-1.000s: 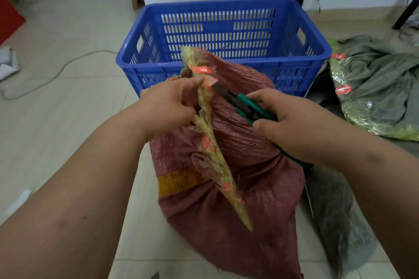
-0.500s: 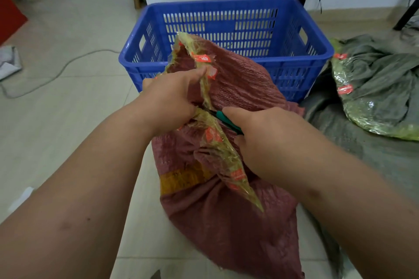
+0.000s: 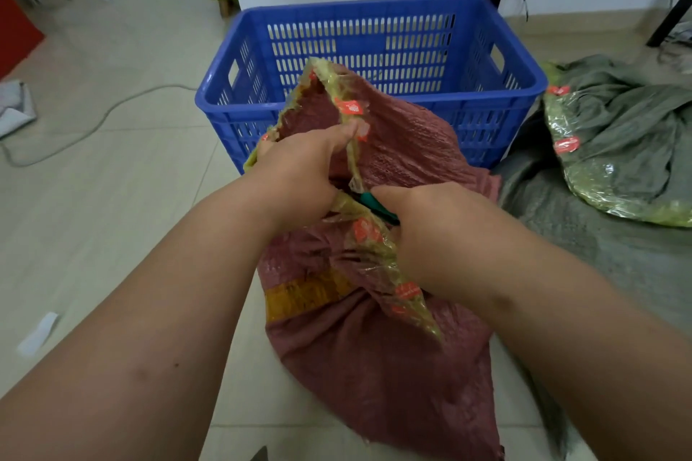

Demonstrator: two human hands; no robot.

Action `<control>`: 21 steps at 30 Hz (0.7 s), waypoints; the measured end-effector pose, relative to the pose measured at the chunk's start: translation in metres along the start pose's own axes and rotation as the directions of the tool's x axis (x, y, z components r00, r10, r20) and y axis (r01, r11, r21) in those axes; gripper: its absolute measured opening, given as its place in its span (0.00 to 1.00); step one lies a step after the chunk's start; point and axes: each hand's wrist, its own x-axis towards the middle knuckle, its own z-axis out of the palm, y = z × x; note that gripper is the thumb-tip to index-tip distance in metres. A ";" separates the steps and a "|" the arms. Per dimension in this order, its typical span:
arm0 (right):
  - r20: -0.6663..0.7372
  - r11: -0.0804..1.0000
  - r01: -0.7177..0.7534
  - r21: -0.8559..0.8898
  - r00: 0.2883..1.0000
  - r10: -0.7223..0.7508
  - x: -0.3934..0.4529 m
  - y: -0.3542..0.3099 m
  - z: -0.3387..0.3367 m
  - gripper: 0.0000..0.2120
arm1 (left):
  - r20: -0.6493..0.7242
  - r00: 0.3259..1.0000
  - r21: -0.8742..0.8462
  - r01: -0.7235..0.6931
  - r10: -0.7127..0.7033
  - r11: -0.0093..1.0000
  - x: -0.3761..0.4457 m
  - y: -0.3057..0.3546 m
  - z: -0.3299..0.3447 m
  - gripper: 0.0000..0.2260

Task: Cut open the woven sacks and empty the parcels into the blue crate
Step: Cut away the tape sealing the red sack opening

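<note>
**Head view: taped sack seam being cut in front of the crate**

Head view shows a reddish woven sack (image 3: 378, 341) stood on the tiled floor (image 3: 112, 198), leaning against the near wall of the blue crate (image 3: 531, 86), in which no parcels are seen. The sack's top edge is bound with yellowish tape (image 3: 378, 254) dotted with red labels.

Several risks are judged from this position. The blades of the green-handled cutter (image 3: 376, 203) are hidden between tape and fabric, and the left hand (image 3: 299, 176) is placed just beside them, so a slip or a sudden give in the tape could bring the edge onto its fingers. A cut driven too deep could nick parcels inside, which cannot be seen. Tape could also bunch in the blades and stall the cut. If the seam parts while the sack is tilted, the contents could spill onto the floor rather than into the crate.

The left hand is reached forward with its back upward, and the taped edge is pinched between thumb and fingers and drawn up toward the crate, so that the mouth is partly opened. The right hand (image 3: 442, 236) is set lower and nearer, knuckles up, fingers curled round the cutter's handles; only a short green part is seen between the two hands. Both forearms are extended and converge over the sack.

A grey-green sack (image 3: 618, 131) lies well apart at the right.
</note>
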 end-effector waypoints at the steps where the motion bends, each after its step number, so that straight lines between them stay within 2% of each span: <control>1: 0.024 1.000 -0.007 -0.007 1.000 0.007 -0.002 0.002 -0.002 0.20 | -0.002 1.000 -0.006 0.016 -0.016 1.000 -0.001 -0.003 -0.001 0.40; 4: 0.066 0.999 -0.018 -0.044 0.998 0.021 -0.009 0.005 -0.006 0.21 | -0.010 0.998 -0.005 0.054 -0.054 0.999 -0.004 -0.014 0.000 0.39; 10: -0.068 1.000 0.005 -0.025 0.998 -0.007 -0.008 0.005 -0.004 0.25 | 0.012 1.000 -0.028 -0.004 0.004 1.000 -0.001 -0.002 -0.005 0.40; 17: 0.043 0.998 -0.048 0.041 0.998 0.047 -0.008 0.015 -0.027 0.25 | -0.004 0.999 0.035 0.045 -0.045 0.998 -0.005 -0.005 -0.012 0.41; 21: -0.002 0.998 -0.054 0.033 0.999 0.054 -0.007 0.010 -0.031 0.25 | 0.019 0.998 0.011 0.055 -0.055 0.998 -0.005 -0.003 -0.012 0.40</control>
